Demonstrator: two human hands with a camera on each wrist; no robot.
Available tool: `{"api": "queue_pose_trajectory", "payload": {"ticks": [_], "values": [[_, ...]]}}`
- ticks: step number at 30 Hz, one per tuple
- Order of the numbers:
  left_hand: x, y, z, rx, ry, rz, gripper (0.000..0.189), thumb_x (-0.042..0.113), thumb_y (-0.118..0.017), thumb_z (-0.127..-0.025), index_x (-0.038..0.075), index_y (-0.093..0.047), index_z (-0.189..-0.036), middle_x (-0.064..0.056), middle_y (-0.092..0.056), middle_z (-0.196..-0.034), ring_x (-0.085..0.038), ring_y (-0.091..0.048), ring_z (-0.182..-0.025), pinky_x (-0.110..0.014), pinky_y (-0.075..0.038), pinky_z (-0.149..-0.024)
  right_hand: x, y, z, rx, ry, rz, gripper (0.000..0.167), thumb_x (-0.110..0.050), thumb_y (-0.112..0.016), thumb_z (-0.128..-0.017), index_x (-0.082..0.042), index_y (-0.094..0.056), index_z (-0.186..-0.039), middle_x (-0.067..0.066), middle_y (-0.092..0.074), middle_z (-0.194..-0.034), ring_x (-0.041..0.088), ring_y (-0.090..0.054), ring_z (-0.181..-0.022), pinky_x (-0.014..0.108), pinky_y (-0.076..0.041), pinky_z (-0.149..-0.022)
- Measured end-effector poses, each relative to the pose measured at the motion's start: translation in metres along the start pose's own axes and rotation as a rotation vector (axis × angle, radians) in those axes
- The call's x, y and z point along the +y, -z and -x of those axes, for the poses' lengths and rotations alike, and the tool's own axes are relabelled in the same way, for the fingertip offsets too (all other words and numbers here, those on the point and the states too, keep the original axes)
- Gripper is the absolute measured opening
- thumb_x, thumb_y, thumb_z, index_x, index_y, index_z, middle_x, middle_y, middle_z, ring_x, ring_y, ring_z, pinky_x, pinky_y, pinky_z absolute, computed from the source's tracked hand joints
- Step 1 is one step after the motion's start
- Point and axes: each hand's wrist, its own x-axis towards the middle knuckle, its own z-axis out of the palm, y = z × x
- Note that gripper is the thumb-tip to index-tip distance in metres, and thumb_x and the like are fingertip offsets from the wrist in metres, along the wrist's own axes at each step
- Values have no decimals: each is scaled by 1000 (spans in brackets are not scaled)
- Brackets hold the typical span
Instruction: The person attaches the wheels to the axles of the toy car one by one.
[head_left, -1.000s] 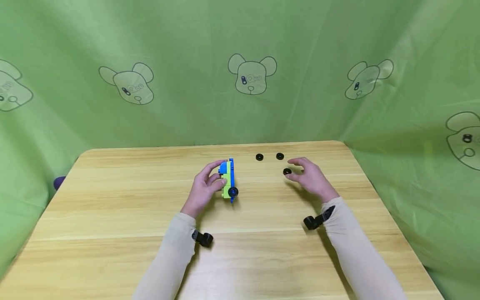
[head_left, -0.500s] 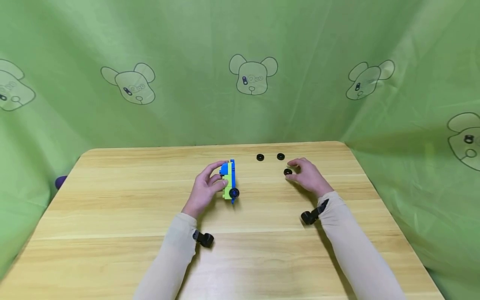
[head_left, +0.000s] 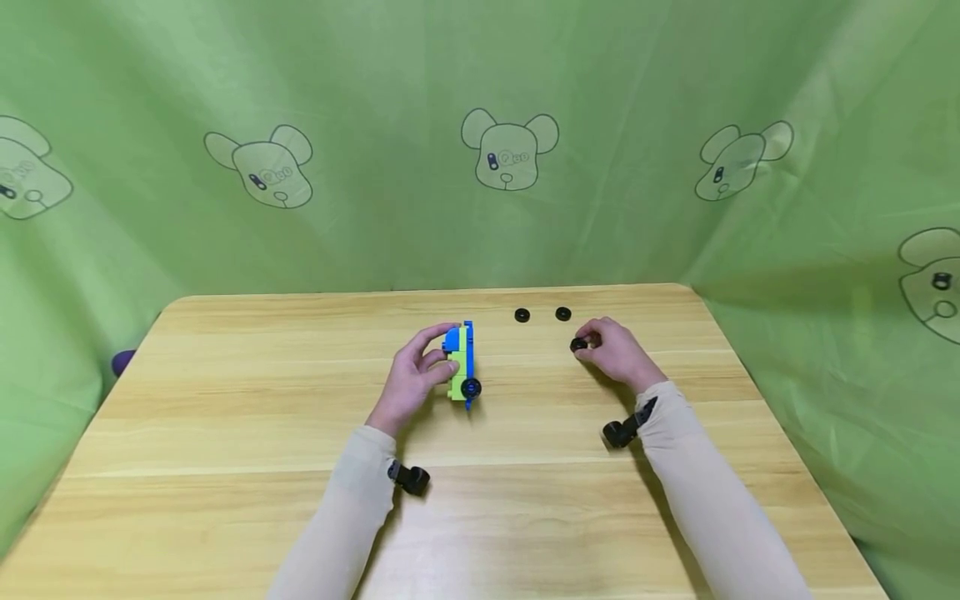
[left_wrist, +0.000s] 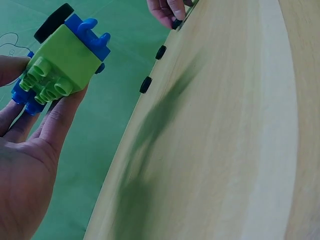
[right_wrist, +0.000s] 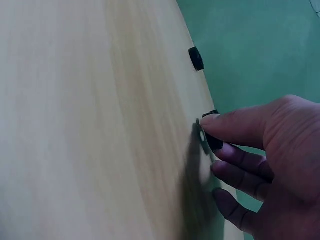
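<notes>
Above the wooden surface (head_left: 225, 400), the left hand (head_left: 408, 377) has its grip clamped on a lime-and-blue block toy (head_left: 462, 358) fitted with a black wheel (head_left: 471, 388) at its near end. Farther right, two loose wheels (head_left: 522, 315) lie near the far edge, while nearer, a third wheel (head_left: 577, 344) is pinched in the grip of the right hand (head_left: 617, 352).

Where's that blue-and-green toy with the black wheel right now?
In the head view, the blue-and-green toy is gripped in the left hand above the wooden table, left of the two loose black wheels and nearer the person.
</notes>
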Motion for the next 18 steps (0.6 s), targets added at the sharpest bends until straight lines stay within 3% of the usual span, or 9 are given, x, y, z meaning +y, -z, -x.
{"api": "queue_pose_trajectory", "payload": {"ticks": [11,18], "values": [[0,-2,0,4,2,-7,58,-9,-64,-88,9,-49,-141,-20,-48,-133,-44,-53,-114,-32,-55,-86,-17,11,6,-4,56,-34,35,-3,-70,-87,3,-60,-119,17,-56,-109,33,-55,-101,50,-46,-91],[-1,-4,0,10,4,-18,58,-10,-64,-88,10,-50,-141,-18,-48,-134,-39,-56,-112,-33,-55,-87,-29,18,12,5,87,-54,36,1,-69,-87,5,-58,-122,17,-56,-111,35,-58,-100,48,-50,-90]]}}
